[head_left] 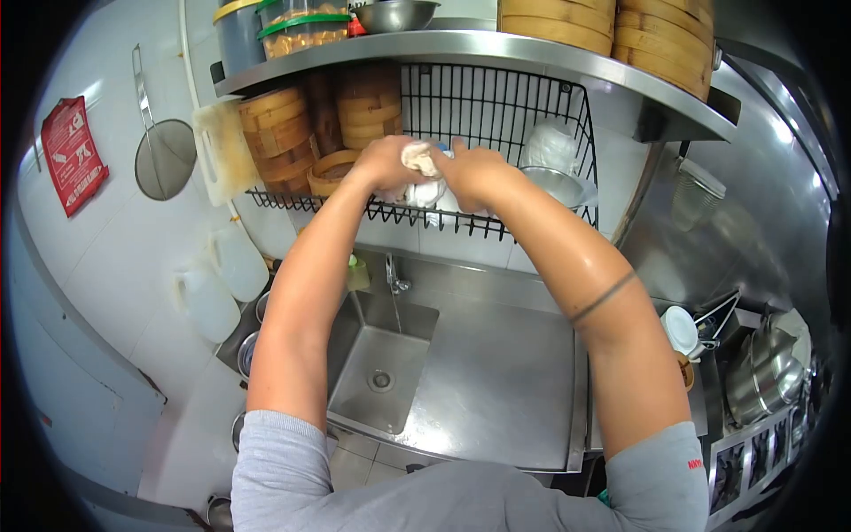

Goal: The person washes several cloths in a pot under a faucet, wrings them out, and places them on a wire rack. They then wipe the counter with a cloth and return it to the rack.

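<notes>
Both my arms reach up to a black wire rack (496, 111) on the wall above the sink. My left hand (383, 166) is closed around a bunched, cream-coloured cloth (419, 159). On the other side of that cloth, my right hand (476, 177) pinches it, its fingertips partly hidden behind the folds. Just below and behind the hands, white crumpled cloths (427, 195) lie in the rack. A metal bowl (551, 186) sits in the rack to the right of my right hand, with a white wrapped bundle (550, 146) behind it.
Bamboo steamers (275, 133) stand in the rack's left end beside a cutting board (222, 151). A steel shelf (479, 49) overhangs the rack, carrying more bamboo steamers (665, 44). Below, water runs from a tap (393, 275) into the sink (377, 390). A strainer (166, 160) hangs left.
</notes>
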Demonstrator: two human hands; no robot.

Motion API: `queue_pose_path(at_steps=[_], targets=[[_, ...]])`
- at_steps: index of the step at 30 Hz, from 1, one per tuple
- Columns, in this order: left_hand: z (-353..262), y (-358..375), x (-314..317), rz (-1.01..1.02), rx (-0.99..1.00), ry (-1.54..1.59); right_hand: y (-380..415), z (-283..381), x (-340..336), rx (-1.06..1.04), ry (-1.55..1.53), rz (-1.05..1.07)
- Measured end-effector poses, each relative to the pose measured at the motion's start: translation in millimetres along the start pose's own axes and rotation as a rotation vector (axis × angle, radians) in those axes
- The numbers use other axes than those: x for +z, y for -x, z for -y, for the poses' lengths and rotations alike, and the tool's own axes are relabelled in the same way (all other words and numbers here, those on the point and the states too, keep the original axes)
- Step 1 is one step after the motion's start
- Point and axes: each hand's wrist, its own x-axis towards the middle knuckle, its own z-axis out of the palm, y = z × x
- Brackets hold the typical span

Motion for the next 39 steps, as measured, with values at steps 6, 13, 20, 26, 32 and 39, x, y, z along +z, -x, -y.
queue_pose_path(at_steps=[6,13,20,26,32,39], targets=[[-6,11,-34,-0.585,-0.224,-0.053,-36,-19,15,-0.067,-0.404,0.330],[-10,-28,-22,-0.311,-0.168,-0.327,-34,-14,23,-0.080,-0.236,0.281],[16,-112,31,0.068,-0.321,-0.023,-17,0,33,0.101,-0.318,0.049],[2,-105,33,0.310,-0.393,-0.271,4,4,44,0.221,-0.500,-0.246],[-5,-79,14,-0.337,-0.131,0.310,13,6,43,0.187,-0.712,-0.819],[-139,79,-3,-0.483,0.392,1.053,150,40,0,-0.166,-0.731,-1.243]])
